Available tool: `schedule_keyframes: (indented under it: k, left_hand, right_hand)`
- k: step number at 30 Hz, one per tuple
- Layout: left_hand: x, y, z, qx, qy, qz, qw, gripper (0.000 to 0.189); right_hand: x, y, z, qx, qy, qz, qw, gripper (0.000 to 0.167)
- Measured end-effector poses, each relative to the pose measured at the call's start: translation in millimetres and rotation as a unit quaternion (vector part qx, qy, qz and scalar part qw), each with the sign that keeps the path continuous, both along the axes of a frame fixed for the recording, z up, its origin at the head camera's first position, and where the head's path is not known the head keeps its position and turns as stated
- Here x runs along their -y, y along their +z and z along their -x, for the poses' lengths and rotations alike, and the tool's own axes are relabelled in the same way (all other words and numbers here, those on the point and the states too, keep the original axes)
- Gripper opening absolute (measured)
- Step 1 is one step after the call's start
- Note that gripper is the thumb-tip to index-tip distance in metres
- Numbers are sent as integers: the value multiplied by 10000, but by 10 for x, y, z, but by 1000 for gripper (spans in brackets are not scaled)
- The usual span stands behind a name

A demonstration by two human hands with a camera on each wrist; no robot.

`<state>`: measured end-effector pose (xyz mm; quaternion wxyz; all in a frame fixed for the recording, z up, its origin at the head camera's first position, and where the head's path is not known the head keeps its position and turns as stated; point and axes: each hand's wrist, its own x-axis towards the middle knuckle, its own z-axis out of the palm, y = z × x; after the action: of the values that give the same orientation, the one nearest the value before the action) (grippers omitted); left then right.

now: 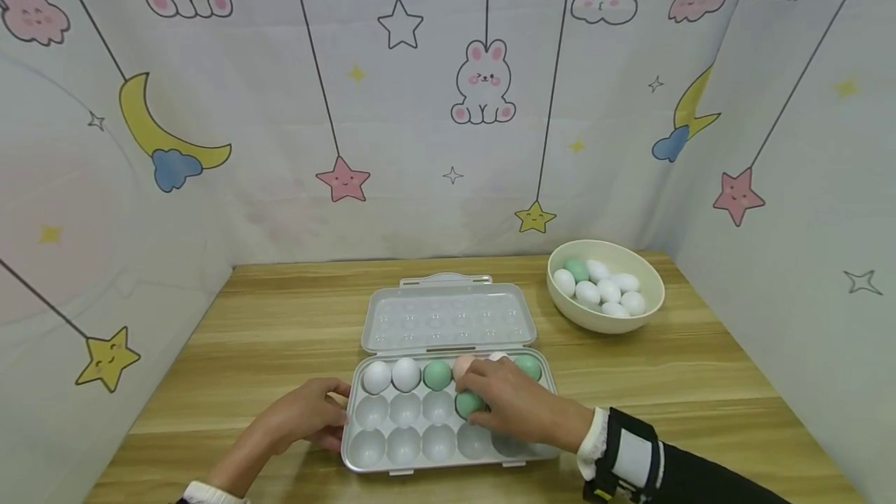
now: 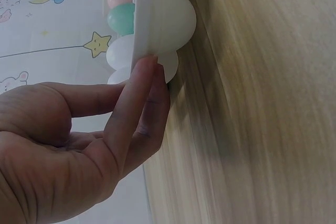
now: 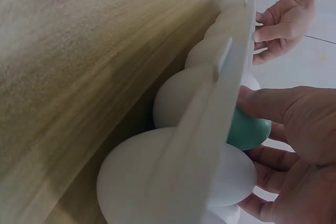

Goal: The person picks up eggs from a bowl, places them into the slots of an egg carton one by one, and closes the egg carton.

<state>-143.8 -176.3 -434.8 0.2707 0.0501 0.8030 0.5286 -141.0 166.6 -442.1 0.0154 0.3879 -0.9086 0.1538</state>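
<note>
A clear plastic egg carton lies with its lid folded back. Its back row holds white, green and pink eggs, among them a green egg and a pink egg. My right hand grips another green egg by thumb and fingers, low at a middle-row cup. In the right wrist view a white egg sits in the carton beside it, under my fingers. At the carton's left end, my left hand pinches the rim with its fingertips.
A cream bowl at the back right holds several white eggs and one green egg. Patterned cloth walls in the wooden table at the back and both sides.
</note>
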Motion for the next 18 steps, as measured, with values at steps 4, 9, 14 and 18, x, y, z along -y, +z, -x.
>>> schedule_keyframes:
  k: [4,9,14,18]
  left_hand:
    - [-2,5,-6,-11,-17,-43,10000,42]
    - [-9,13,-13,-20,-17,-46,10000,42]
    - [-14,21,-9,-43,12,-9,10000,41]
    - [-13,21,-7,-46,-10,-16,10000,41]
  right_hand:
    - [10,-9,-7,-54,-22,-156,9999,37]
    - [16,-25,-19,-184,9,-200,9996,39]
    - [11,-33,-31,-140,2,-49,9999,38]
    - [13,-31,-40,-162,-18,-49,9999,38]
